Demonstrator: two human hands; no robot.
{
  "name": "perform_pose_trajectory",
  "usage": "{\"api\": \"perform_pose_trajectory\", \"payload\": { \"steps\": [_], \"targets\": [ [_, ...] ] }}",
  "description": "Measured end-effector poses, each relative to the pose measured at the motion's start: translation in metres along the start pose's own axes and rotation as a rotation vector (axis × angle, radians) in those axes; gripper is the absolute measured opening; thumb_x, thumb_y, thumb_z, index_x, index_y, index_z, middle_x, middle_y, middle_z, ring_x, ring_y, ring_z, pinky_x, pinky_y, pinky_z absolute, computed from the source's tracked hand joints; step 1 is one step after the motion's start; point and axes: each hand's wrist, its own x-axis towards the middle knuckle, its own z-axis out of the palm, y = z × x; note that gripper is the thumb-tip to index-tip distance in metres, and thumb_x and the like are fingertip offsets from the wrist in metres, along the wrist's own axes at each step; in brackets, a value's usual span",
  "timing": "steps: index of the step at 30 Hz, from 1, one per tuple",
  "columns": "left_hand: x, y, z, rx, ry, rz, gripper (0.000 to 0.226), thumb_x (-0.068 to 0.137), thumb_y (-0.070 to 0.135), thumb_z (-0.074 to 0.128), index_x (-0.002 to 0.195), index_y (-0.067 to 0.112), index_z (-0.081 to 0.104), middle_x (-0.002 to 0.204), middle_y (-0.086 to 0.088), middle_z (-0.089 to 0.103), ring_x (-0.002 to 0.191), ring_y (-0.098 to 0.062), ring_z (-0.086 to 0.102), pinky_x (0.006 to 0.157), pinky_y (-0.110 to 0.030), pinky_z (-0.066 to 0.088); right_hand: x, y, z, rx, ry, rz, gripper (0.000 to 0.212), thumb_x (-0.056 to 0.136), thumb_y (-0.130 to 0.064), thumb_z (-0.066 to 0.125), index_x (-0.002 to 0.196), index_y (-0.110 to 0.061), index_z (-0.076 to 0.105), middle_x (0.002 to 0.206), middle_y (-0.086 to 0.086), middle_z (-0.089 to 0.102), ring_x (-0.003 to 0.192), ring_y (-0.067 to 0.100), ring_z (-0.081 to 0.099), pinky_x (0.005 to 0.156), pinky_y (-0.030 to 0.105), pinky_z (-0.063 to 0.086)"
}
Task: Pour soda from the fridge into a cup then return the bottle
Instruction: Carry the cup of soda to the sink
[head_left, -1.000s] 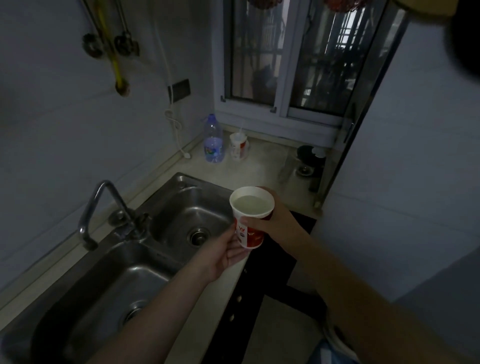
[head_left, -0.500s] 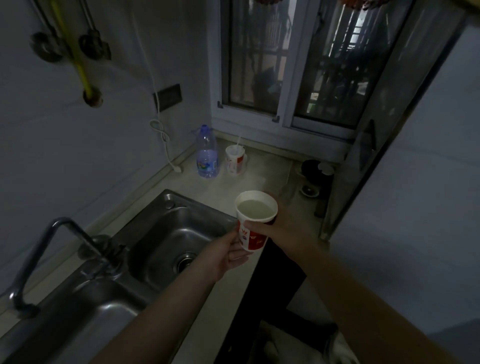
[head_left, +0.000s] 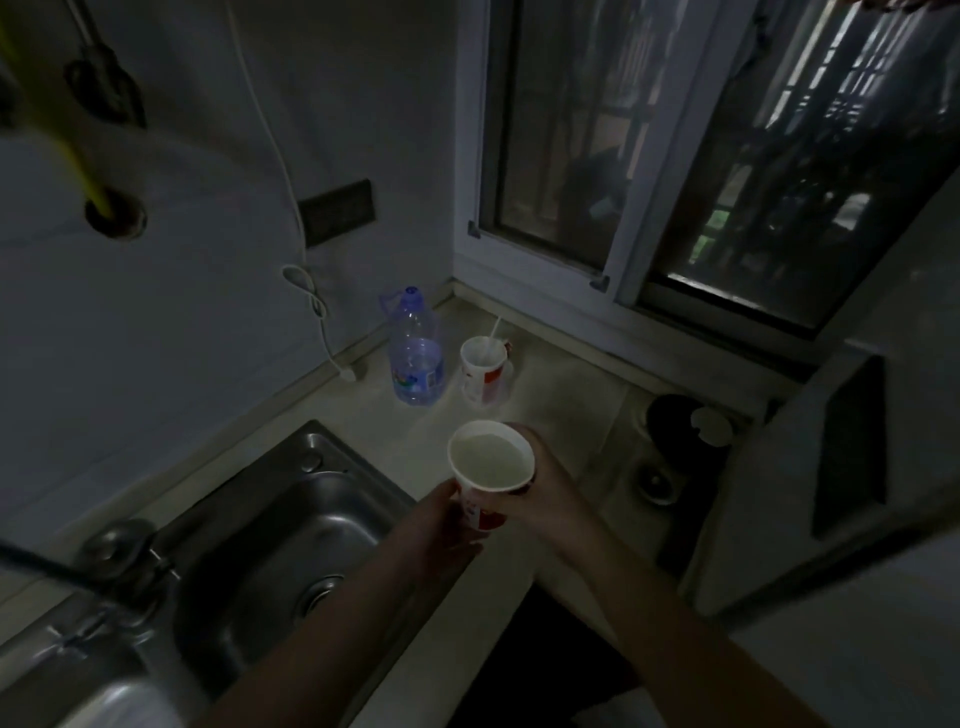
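Both hands hold 1 paper cup (head_left: 491, 467) above the front edge of the counter (head_left: 561, 395), just right of the sink (head_left: 291, 525). The right hand (head_left: 545, 486) wraps around the cup's far and right side, fingers curled against the wall below the rim. The left hand (head_left: 441, 519) grips the lower left part of the cup, its fingers bent around the red-and-white side near the base. The cup stands upright and is filled nearly to the top with a pale liquid. Farther back on the counter, near the corner under the window (head_left: 675, 156), stand a clear plastic bottle (head_left: 415, 353) with a blue cap and, just to its right, a second cup (head_left: 484, 369) with a white stick leaning in it; the 2 are close together but whether they touch is unclear. A white cable (head_left: 311, 296) hangs down the wall to the left of the bottle. The tap (head_left: 119, 551) sits at the left of the sink. The room is dim, so finer details of the fingers are hard to make out.
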Motion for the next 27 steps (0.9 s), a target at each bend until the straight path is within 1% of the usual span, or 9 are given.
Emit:
{"api": "perform_pose_trajectory", "payload": {
  "steps": [3,9,12,15,17,19,22,25,27],
  "targets": [
    [0.021,0.013,0.005,0.004,0.015,-0.034,0.042,0.099,0.042,0.041,0.109,0.009,0.065,0.093,-0.010,0.074,0.089,-0.020,0.067,0.073,-0.031,0.048,0.025,0.013,-0.006,-0.042,-0.024,-0.006,0.081,0.059,-0.030,0.091,0.129,-0.026,0.049,0.125,-0.010,0.060,0.116,0.005,0.056,0.092,0.030,0.050],
    [0.060,0.028,-0.001,-0.002,0.132,-0.053,0.048,0.095,0.049,0.048,0.111,0.008,0.066,0.099,-0.012,0.075,0.091,-0.021,0.069,0.075,-0.032,0.050,0.066,0.041,-0.005,-0.022,-0.030,0.009,0.079,0.059,-0.026,0.091,0.127,-0.023,0.051,0.122,-0.009,0.062,0.112,0.005,0.058,0.090,0.029,0.051],
    [0.077,0.032,-0.004,-0.076,0.182,-0.049,0.040,0.097,0.042,0.050,0.105,0.006,0.066,0.085,-0.012,0.075,0.081,-0.023,0.070,0.072,-0.031,0.051,0.082,0.055,0.001,-0.005,-0.024,0.036,0.077,0.059,-0.024,0.091,0.126,-0.023,0.052,0.120,-0.011,0.062,0.111,0.002,0.058,0.087,0.022,0.051],
    [0.087,0.038,-0.003,-0.196,0.245,-0.029,0.036,0.098,0.029,0.053,0.112,-0.003,0.062,0.086,-0.018,0.069,0.080,-0.030,0.068,0.072,-0.037,0.055,0.097,0.069,0.009,0.005,-0.044,0.058,0.076,0.060,-0.021,0.091,0.125,-0.025,0.052,0.118,-0.011,0.062,0.109,-0.001,0.058,0.076,0.009,0.048],
    [0.094,0.040,-0.005,-0.240,0.277,-0.017,0.029,0.099,0.019,0.053,0.113,-0.005,0.060,0.089,-0.021,0.065,0.077,-0.033,0.066,0.076,-0.040,0.056,0.106,0.077,0.014,-0.003,-0.046,0.055,0.076,0.061,-0.022,0.091,0.126,-0.024,0.052,0.119,-0.010,0.062,0.110,-0.001,0.058,0.077,0.007,0.047],
    [0.097,0.043,-0.006,-0.230,0.293,-0.004,0.018,0.096,0.010,0.052,0.105,-0.002,0.064,0.083,-0.019,0.066,0.073,-0.031,0.064,0.069,-0.037,0.057,0.114,0.085,0.018,0.009,-0.056,0.050,0.074,0.061,-0.018,0.090,0.126,-0.020,0.053,0.119,-0.008,0.063,0.110,0.001,0.059,0.078,0.009,0.048],
    [0.106,0.049,-0.011,-0.235,0.328,0.002,0.012,0.096,0.014,0.055,0.091,0.008,0.064,0.086,-0.011,0.068,0.081,-0.024,0.061,0.060,-0.031,0.054,0.123,0.097,0.023,0.037,-0.076,0.068,0.069,0.064,-0.011,0.087,0.124,-0.018,0.054,0.116,-0.001,0.064,0.103,0.007,0.064,0.070,0.017,0.053],
    [0.111,0.051,-0.016,-0.228,0.362,0.050,0.021,0.096,0.024,0.056,0.110,0.011,0.065,0.103,-0.008,0.067,0.098,-0.024,0.064,0.066,-0.030,0.053,0.129,0.109,0.027,0.045,-0.084,0.089,0.064,0.066,-0.009,0.086,0.122,-0.019,0.055,0.111,0.001,0.066,0.094,0.010,0.067,0.068,0.025,0.057],
    [0.113,0.049,-0.019,-0.220,0.355,0.083,0.022,0.096,0.024,0.055,0.112,0.012,0.065,0.108,-0.008,0.068,0.101,-0.023,0.065,0.067,-0.028,0.053,0.132,0.115,0.028,0.054,-0.076,0.096,0.064,0.066,-0.007,0.086,0.122,-0.017,0.056,0.110,0.001,0.066,0.092,0.010,0.068,0.067,0.025,0.057]
  ]
}}
